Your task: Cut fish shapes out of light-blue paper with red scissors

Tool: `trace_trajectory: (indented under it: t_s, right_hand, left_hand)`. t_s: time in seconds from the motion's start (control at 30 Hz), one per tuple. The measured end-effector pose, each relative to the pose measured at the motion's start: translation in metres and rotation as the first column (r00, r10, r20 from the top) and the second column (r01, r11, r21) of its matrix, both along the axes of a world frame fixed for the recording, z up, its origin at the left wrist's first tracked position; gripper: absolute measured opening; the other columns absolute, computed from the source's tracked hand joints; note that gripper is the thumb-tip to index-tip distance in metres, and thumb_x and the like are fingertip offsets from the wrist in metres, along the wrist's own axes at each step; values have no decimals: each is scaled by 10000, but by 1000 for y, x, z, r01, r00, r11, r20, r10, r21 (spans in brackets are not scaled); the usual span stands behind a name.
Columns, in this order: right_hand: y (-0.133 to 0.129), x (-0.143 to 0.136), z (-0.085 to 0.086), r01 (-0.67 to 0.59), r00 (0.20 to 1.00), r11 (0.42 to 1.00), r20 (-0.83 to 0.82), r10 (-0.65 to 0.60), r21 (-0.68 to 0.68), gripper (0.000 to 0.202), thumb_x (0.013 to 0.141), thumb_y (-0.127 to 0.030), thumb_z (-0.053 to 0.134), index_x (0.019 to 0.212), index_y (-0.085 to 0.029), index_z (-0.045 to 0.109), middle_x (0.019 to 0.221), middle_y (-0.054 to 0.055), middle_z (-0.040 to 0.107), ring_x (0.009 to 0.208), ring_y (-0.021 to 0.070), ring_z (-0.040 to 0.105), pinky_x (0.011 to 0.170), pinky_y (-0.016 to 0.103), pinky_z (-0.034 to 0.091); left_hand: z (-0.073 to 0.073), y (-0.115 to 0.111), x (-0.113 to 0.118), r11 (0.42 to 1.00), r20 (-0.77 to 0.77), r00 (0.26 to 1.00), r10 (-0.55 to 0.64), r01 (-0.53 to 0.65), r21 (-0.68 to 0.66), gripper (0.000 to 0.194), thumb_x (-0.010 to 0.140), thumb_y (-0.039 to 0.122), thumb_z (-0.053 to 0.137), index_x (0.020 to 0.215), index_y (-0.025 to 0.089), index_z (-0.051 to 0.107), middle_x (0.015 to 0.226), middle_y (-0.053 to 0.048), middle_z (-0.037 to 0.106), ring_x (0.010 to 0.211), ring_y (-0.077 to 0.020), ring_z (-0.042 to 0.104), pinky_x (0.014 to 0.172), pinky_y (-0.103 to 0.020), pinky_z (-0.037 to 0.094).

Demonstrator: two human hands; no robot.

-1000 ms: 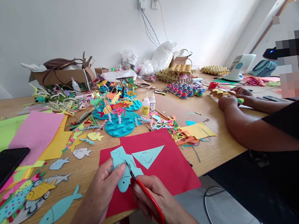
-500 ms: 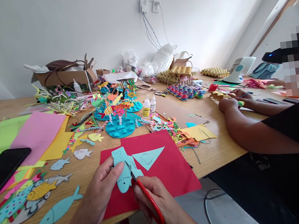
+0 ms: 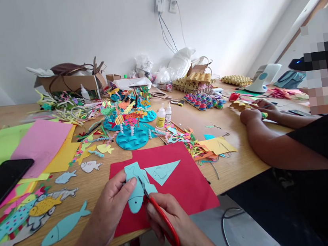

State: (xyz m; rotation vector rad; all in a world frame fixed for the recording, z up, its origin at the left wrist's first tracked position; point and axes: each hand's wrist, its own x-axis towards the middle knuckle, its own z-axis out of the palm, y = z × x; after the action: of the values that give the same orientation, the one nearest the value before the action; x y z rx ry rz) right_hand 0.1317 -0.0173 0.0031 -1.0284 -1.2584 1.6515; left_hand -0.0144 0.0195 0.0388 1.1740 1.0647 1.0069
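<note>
My left hand [image 3: 117,196] pinches a piece of light blue paper [image 3: 136,204] with a fish drawn on it, thumb on top. Red-handled scissors [image 3: 165,218] are in my right hand [image 3: 170,214], their blades reaching up along the fish's right side, at the paper. Beneath both hands lies a sheet of red paper [image 3: 186,188] at the table's front edge. On it rests a blue paper triangle [image 3: 164,171] with another fish drawn on it. A cut-out blue fish [image 3: 64,227] lies on the table left of my left hand.
Several cut-out fish [image 3: 42,205], coloured sheets [image 3: 38,146] and a black phone [image 3: 5,182] lie at left. Behind the red sheet stand a blue fish model [image 3: 131,137] and glue bottles [image 3: 161,117]. Paper scraps [image 3: 198,148] lie right of centre. A co-worker's arm [image 3: 263,138] rests at right.
The scissor blades look slightly more apart, and the cut beside the drawn fish looks much the same. My left hand keeps its grip on the paper. The view has shifted slightly.
</note>
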Motion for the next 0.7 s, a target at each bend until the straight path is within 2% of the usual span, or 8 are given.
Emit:
trace_trajectory:
  t_s: [0.2, 0.7]
  right_hand:
    - [-1, -1, 4, -1, 1000, 1000, 21, 0, 11, 551, 781, -676, 524, 567, -182, 407, 394, -69, 401, 334, 48, 330, 337, 163, 232]
    - [-3, 2, -2, -24, 999, 1000, 33, 23, 11, 518, 822, -628, 512, 573, -186, 405, 396, -72, 402, 326, 48, 322, 333, 167, 224]
  left_hand:
    - [0, 0, -1, 999, 43, 999, -33, 34, -23, 174, 770, 338, 611, 671, 195, 607, 564, 46, 520, 573, -140, 471, 552, -230, 403]
    - [8, -3, 2, 996, 98, 995, -7, 15, -83, 180, 723, 325, 666, 623, 194, 593, 532, 60, 528, 514, -110, 409, 514, -207, 377]
